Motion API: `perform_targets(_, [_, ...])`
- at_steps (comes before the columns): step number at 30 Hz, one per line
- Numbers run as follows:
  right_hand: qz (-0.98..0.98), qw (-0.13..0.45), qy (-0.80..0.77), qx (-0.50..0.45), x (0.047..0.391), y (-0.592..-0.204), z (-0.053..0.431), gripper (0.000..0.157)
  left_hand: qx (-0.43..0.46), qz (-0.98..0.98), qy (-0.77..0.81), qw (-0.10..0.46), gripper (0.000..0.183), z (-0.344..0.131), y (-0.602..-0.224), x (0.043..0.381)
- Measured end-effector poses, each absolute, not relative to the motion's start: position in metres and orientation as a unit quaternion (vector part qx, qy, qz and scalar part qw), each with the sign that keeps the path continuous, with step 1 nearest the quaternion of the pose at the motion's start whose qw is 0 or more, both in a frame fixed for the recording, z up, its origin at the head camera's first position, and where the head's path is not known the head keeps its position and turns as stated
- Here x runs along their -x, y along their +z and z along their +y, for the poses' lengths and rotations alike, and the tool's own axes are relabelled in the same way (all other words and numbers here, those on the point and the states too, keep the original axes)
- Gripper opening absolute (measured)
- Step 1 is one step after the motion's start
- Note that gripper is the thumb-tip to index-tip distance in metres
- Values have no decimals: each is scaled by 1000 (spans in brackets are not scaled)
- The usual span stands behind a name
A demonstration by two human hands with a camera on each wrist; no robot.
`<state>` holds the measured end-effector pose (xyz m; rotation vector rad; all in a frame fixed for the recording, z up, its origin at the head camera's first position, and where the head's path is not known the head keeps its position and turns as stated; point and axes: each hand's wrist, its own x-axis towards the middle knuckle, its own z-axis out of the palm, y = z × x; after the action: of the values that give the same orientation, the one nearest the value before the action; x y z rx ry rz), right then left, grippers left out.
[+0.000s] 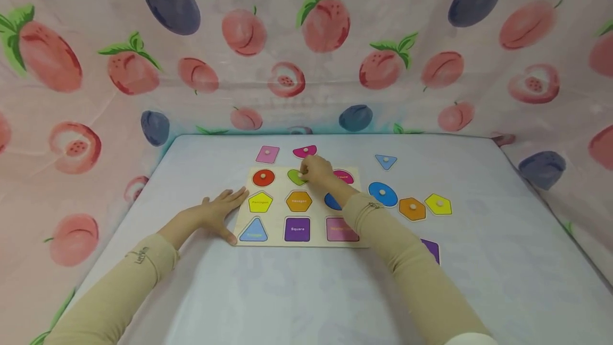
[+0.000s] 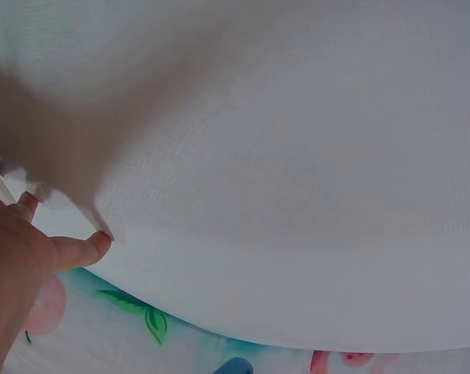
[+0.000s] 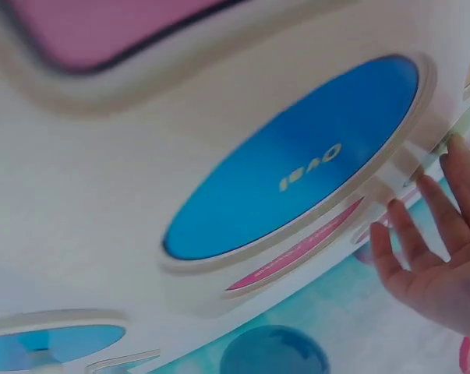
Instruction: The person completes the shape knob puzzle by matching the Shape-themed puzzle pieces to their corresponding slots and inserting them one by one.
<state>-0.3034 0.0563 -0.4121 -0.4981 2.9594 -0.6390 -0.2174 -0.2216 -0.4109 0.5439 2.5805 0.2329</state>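
A pale wooden shape puzzle board [image 1: 279, 214] lies on the table with coloured, labelled slots. My right hand [image 1: 316, 170] is over its far row, thumb and fingertips pinching the knob of a green heart-shaped piece [image 1: 293, 176] at the middle slot. In the right wrist view, the fingers reach past the blue oval slot [image 3: 297, 160] towards the green shape. To the left of the heart, a red round piece [image 1: 263, 178] with a knob sits in its slot. My left hand [image 1: 220, 214] rests at the board's left edge, fingers spread, thumb by the near corner.
Beyond the board lie a pink rectangle piece [image 1: 267, 155] and a magenta half-round piece [image 1: 301, 152]. On the right are a light blue triangle [image 1: 385, 162], blue oval [image 1: 378, 191], orange hexagon [image 1: 412, 212] and yellow pentagon [image 1: 438, 207]. My right sleeve partly covers a purple piece [image 1: 433, 249].
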Motion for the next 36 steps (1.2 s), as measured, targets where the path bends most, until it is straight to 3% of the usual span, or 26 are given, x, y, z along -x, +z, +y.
perform_targets(6, [961,54,-208,175,302,-411,66,14,-196,945,85,247,125,-222,-415,219])
perform_targets(36, [947,16,-251,199,300,-405,109,17,-196,947,80,242,126,-224,-417,220])
